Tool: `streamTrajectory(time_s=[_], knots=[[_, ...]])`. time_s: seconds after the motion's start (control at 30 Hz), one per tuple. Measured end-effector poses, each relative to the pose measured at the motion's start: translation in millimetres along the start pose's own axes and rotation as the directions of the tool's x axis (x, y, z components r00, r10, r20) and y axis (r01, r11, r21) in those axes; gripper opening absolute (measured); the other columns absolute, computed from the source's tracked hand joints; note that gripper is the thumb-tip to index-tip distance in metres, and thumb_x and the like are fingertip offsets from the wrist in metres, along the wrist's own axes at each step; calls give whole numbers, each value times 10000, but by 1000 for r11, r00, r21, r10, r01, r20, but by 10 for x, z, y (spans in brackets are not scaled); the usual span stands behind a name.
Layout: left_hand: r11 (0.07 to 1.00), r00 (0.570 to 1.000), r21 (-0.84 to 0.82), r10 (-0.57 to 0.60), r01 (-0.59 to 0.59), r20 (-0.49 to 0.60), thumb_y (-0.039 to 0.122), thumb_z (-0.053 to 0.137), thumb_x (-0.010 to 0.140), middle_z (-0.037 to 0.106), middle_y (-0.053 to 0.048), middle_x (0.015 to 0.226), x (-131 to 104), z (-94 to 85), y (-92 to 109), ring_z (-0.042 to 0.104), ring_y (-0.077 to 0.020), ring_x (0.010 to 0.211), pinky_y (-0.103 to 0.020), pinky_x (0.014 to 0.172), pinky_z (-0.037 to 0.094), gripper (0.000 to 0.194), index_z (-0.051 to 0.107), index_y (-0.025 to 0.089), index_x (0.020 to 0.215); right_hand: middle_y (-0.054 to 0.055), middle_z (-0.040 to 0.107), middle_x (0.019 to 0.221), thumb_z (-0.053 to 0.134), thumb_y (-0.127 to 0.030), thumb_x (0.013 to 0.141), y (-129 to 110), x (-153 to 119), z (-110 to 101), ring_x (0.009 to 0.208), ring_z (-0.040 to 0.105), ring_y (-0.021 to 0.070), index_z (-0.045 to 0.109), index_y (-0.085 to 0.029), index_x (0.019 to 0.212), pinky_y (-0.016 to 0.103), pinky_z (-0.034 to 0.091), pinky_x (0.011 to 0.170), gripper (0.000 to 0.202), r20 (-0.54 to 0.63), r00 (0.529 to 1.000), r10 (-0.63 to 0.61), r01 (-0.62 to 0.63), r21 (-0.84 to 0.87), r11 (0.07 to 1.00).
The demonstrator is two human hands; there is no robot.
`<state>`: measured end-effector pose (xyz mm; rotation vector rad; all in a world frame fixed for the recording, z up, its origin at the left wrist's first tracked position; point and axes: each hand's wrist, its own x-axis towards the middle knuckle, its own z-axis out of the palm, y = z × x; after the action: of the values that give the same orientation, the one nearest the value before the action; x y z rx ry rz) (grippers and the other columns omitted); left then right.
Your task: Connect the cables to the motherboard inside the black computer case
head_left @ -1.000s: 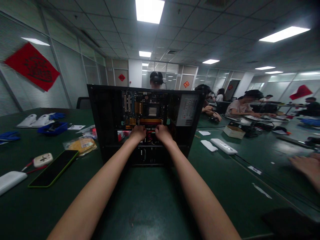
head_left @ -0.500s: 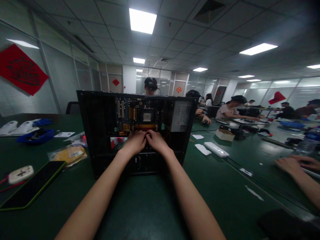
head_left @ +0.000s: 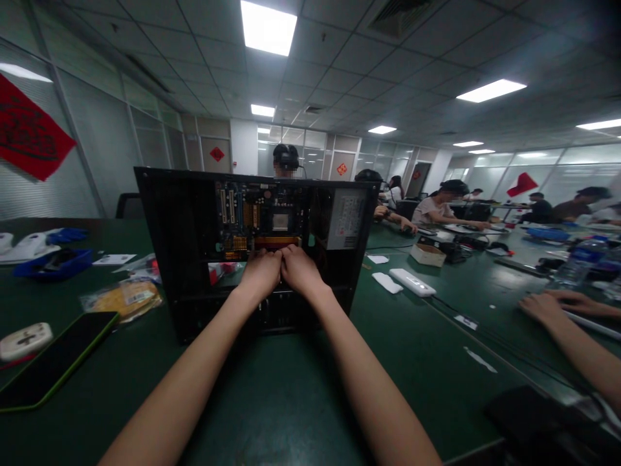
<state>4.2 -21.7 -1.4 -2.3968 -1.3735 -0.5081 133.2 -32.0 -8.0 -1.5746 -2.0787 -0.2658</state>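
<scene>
An open black computer case (head_left: 160,259) stands upright on the green table, its inside facing me. In it I see a motherboard (head_left: 242,220) with a square silvery processor area (head_left: 280,222), and a power supply (head_left: 347,220) at the upper right. Orange-yellow memory slots (head_left: 277,242) run across the board's lower part. My left hand (head_left: 262,272) and my right hand (head_left: 301,270) meet just below these slots, knuckles side by side. Both hands have curled fingers, and their tips are hidden, so what they pinch does not show.
On the left lie a phone (head_left: 53,362), a white device (head_left: 25,342), a bagged yellow item (head_left: 123,301) and a blue tray (head_left: 55,264). To the right are a white power strip (head_left: 412,283), a small box (head_left: 427,254) and another person's hands (head_left: 548,307). Others sit further back.
The view has turned slightly to the right, so everything sits a little further left. Both hands stay at the memory slots, with my right hand's fingers a little higher against the board.
</scene>
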Motion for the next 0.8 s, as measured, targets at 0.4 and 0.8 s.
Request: streamTrajectory(time_s=[0.4,0.8], knots=[[921,998,-386,-23,41,51,107,395,920,718,-111,1020,84,68,-182,662,-213,967,-289,858,482,277,667,146,951,117,575,1156,515,-180,944,107,59,139,1100,528,208,608,-129,1114,311,409,951,200,-6,990,-141,141,161,977],[988,994,-154,7,10,111,135,442,893,622,-214,1175,-26,35,-54,591,-326,1119,-421,924,475,267,544,98,1137,107,601,1143,587,-118,810,140,61,135,1076,544,232,583,-163,1139,343,407,945,332,11,989,-146,137,290,947]])
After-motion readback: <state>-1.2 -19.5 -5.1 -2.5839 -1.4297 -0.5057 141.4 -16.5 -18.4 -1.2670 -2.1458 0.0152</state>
